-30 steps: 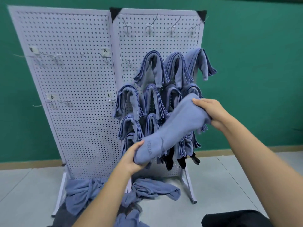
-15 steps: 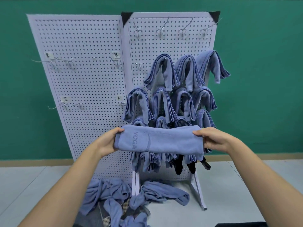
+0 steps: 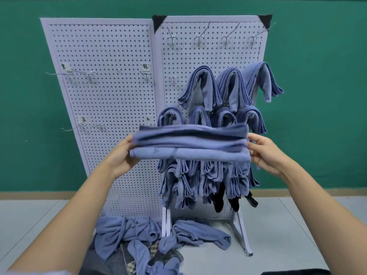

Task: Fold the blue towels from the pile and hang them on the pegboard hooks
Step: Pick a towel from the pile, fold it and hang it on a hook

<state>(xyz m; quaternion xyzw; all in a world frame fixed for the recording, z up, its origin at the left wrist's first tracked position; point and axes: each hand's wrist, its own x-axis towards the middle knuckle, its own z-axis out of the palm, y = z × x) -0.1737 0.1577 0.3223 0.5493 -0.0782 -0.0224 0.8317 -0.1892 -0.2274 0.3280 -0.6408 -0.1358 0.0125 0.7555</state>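
Note:
I hold a folded blue towel (image 3: pixel 190 143) level in front of the white pegboard (image 3: pixel 111 108). My left hand (image 3: pixel 124 155) grips its left end and my right hand (image 3: pixel 264 153) pinches its right end. The towel is blurred and shows several stacked layers. Behind it, several folded blue towels (image 3: pixel 202 88) hang on hooks on the right panel. A pile of loose blue towels (image 3: pixel 127 235) lies on the floor at the foot of the board.
Bare metal hooks (image 3: pixel 198 37) line the top of the right panel, and more hooks (image 3: pixel 89 75) stick out from the left panel. Dark items (image 3: pixel 220 199) hang low on the right panel. A green wall (image 3: pixel 317 96) stands behind.
The towel went from slanted to level between both hands, and now it has tipped flatter, showing its folded layers. My view has come closer to the board.

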